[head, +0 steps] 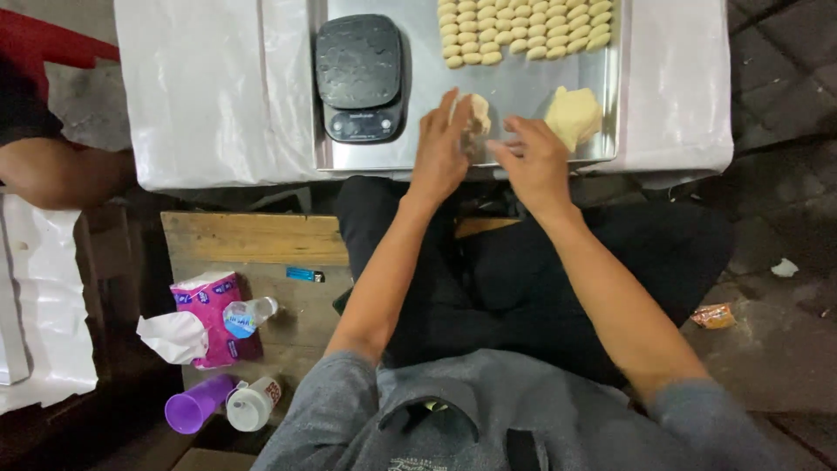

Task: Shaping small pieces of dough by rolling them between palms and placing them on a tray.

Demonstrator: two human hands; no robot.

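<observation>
**Many dough pieces laid out, a lump left to portion**

The person sits before a metal tray (602, 131) set on a table covered in white plastic (218, 87). Both hands work at the tray's near edge. The left hand (440, 148) cups a small piece of dough (478, 112), its fingers curved round the piece's left side, holding it loosely rather than squeezing. The right hand (534, 161) reaches in from the other side with fingers narrowed toward the same piece; whether its tips touch the dough I cannot tell, as the left hand hides the contact.

At the tray's far end lie rows of small shaped dough pieces (523, 30), packed side by side; that part of the work looks done. Just right of the hands sits a larger dough lump (573, 115), not yet divided, so, judging by its bulk, more pieces remain to be made. The middle of the tray is bare metal.

A black scale (359, 78) stands on the tray's left part with nothing on its platform.

On a wooden bench (253, 240) lower left lie a tissue pack (209, 318), a small bottle (251, 314) and a purple cup (196, 404).
</observation>
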